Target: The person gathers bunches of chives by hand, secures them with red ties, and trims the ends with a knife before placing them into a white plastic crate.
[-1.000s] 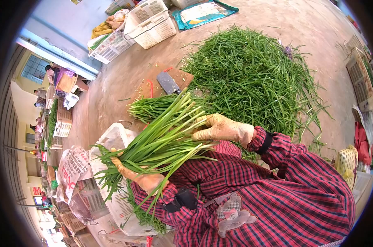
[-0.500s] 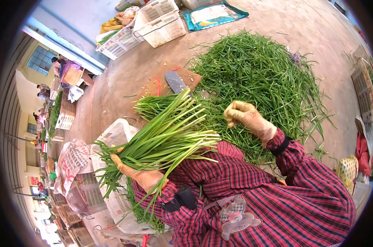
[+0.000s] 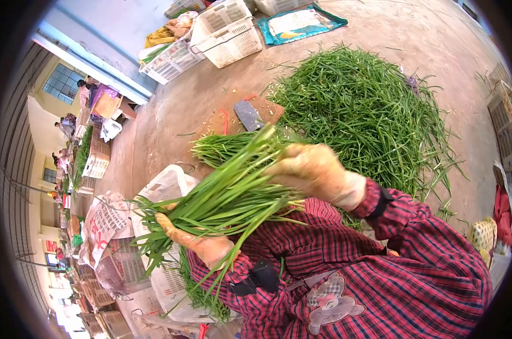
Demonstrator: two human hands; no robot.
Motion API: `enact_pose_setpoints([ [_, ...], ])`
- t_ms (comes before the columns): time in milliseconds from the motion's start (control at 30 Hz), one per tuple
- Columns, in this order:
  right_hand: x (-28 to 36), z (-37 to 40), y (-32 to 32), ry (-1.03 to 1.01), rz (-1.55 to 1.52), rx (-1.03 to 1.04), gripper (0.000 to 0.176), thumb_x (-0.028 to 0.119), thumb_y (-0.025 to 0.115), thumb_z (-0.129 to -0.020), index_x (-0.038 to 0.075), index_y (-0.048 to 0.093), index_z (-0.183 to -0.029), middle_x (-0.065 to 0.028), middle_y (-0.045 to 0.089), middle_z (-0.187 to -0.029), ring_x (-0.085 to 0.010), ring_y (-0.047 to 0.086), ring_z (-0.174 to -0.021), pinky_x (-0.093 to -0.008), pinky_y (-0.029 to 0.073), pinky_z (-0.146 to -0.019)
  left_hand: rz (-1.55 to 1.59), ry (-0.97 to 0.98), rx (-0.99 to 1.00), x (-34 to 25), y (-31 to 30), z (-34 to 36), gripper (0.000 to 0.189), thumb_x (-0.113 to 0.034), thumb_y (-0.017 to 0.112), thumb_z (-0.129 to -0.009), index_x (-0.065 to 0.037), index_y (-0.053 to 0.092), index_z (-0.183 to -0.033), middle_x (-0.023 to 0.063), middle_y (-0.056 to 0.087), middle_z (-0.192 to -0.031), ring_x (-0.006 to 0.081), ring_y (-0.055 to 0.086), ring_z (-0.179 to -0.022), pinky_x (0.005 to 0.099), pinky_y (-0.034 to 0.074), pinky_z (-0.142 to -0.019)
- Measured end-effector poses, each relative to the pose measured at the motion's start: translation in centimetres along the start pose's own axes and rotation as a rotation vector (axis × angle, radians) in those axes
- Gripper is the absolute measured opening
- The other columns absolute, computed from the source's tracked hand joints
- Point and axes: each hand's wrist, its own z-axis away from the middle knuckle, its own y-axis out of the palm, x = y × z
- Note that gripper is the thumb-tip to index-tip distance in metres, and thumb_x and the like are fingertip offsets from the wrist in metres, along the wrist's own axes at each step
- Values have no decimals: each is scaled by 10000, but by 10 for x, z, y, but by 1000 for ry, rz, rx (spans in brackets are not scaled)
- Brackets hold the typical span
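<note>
A loose bunch of long green garlic chives point(image 3: 228, 195) lies across my left hand point(image 3: 202, 244), which is gloved and wrapped round its leafy end. The pale cut ends point up and to the right. My right hand point(image 3: 321, 172), gloved too and somewhat blurred, is at those ends with its fingers closed on some stalks; the fingertips are partly hidden among them. Behind the bunch, a smaller bundle of chives point(image 3: 213, 148) lies by a brown board point(image 3: 272, 112). On the board rests a flat grey rectangular blade point(image 3: 247, 116).
A large heap of chives point(image 3: 358, 107) covers the floor ahead. A white plastic basket point(image 3: 168, 183) stands at my left, beside a printed sack point(image 3: 106, 223). White crates point(image 3: 228, 42) and a teal bag point(image 3: 301, 24) are at the back. Several people are far left.
My right hand has moved left from above the heap to the cut ends of the bunch. My left hand still holds the bunch. The view has shifted slightly.
</note>
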Motion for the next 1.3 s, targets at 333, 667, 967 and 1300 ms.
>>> enact_pose_setpoints([
  [333, -181, 175, -35, 624, 159, 609, 335, 231, 778, -825, 143, 760, -1148, -138, 703, -1175, -322, 676, -1124, -430, 541, -981, -328, 297, -102, -26, -19, -22, 539, -190, 536, -1063, -67, 353, -1555, 128, 505, -1451, 202, 541, -1261, 352, 488, -1077],
  [667, -37, 8, -17, 458, -816, 255, 390, 256, 597, -1049, 73, 614, -1393, -84, 637, -1359, -188, 589, -1249, -335, 465, -1076, -651, 464, 167, -39, -25, -48, 564, -38, 629, -1003, 13, 380, -1507, 158, 551, -1400, 220, 592, -1178, 328, 494, -1026],
  [967, -2, -37, 2, 296, -771, 389, 203, 149, 715, -973, 38, 756, -1138, -45, 764, -1071, -114, 685, -968, -287, 565, -868, -158, 176, 1, -53, 15, -27, 502, -199, 633, -1023, -14, 476, -1463, 102, 630, -1255, 196, 613, -1112, 306, 515, -963],
  [1300, -26, 7, -31, 122, -118, 168, 305, 183, 748, -876, 109, 724, -1172, -119, 716, -1132, -301, 683, -1077, -411, 546, -948, -430, 473, 147, -63, -19, -46, 677, -161, 695, -973, -110, 336, -1544, 70, 548, -1426, 201, 605, -1181, 368, 546, -969],
])
